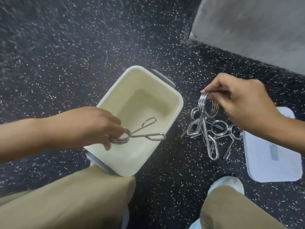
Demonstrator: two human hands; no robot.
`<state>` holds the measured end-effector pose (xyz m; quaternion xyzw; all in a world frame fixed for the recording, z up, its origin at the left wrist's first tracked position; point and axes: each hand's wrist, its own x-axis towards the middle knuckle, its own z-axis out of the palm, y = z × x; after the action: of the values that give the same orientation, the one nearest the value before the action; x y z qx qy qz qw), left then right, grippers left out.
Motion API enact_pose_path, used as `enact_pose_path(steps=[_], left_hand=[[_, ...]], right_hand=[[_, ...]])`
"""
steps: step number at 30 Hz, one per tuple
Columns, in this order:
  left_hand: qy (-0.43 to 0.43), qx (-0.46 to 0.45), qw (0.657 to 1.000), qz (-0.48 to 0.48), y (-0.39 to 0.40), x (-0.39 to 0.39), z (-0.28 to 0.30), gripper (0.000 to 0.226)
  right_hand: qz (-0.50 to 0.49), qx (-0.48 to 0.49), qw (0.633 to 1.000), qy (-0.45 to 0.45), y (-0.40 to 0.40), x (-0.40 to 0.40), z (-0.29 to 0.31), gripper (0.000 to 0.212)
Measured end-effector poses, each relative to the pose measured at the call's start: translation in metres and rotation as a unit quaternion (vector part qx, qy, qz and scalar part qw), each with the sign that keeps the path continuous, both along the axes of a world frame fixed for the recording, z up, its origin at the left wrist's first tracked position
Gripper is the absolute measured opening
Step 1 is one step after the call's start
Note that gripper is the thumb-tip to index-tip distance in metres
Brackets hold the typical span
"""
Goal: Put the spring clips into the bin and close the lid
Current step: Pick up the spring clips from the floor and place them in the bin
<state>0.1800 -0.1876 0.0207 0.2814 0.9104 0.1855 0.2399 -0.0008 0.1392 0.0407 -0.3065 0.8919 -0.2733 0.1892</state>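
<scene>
Bin [175, 103] sits open on the speckled floor [66, 55], nothing lying on its bottom. Left hand [99, 126] hangs over the bin's near-left rim, fingers pinched on the coil end of 1 clip [140, 132]; the clip's 2 legs are spread and point across the bin's interior, above the bottom. Just right of the bin, a pile [216, 129] of clips lies tangled on the floor. Right hand [239, 103] is above that pile, fingertips closed on the coil of another clip [204, 116], which dangles down into the pile; can't tell if it's fully clear of the others. Lid [272, 156] lies flat on the floor, right of the pile, off the bin. Knees in tan trousers [74, 200] are just near of the bin.
</scene>
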Motion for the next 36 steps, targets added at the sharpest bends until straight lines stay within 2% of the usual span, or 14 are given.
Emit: enact_pose_path(steps=[6, 9, 11, 14, 17, 20, 24, 25, 28, 34, 36], left_hand=[[0.098, -0.045, 0.990, -0.091, -0.010, 0.003, -0.041, 0.018], [0.118, -0.107, 0.976, -0.147, -0.010, -0.002, -0.065, 0.021], [0.105, -0.172, 0.964, -0.173, -0.006, -0.005, -0.079, 0.024], [0.044, -0.275, 0.935, -0.220, 0.009, -0.011, -0.090, 0.028], [-0.007, -0.312, 0.919, -0.242, 0.024, -0.020, -0.098, 0.029], [0.002, -0.333, 0.910, -0.247, 0.027, -0.020, -0.106, 0.030], [-0.001, -0.344, 0.908, -0.240, 0.023, -0.017, -0.112, 0.033], [0.003, -0.350, 0.907, -0.236, 0.022, -0.017, -0.112, 0.034], [0.011, -0.367, 0.904, -0.218, 0.019, -0.015, -0.112, 0.035], [0.047, -0.313, 0.939, -0.136, 0.025, -0.008, -0.093, 0.037], [0.027, -0.281, 0.953, -0.108, 0.023, -0.009, -0.084, 0.035]], right_hand=[[0.129, 0.056, 0.990, 0.015, -0.067, -0.016, 0.003, 0.004], [0.188, 0.074, 0.978, 0.042, -0.099, -0.016, -0.008, 0.002], [0.242, 0.065, 0.965, 0.082, -0.119, -0.013, -0.019, 0.003], [0.343, 0.052, 0.923, 0.169, -0.149, -0.003, -0.037, 0.012], [0.393, 0.073, 0.888, 0.229, -0.170, 0.005, -0.056, 0.020], [0.442, 0.094, 0.843, 0.292, -0.187, 0.012, -0.076, 0.032], [0.489, 0.073, 0.803, 0.333, -0.197, 0.013, -0.102, 0.030], [0.497, 0.090, 0.790, 0.348, -0.198, 0.012, -0.108, 0.026], [0.535, 0.160, 0.753, 0.347, -0.198, 0.015, -0.123, 0.033], [0.553, 0.183, 0.740, 0.336, -0.200, 0.026, -0.139, 0.024], [0.552, 0.190, 0.745, 0.324, -0.198, 0.028, -0.146, 0.022]])
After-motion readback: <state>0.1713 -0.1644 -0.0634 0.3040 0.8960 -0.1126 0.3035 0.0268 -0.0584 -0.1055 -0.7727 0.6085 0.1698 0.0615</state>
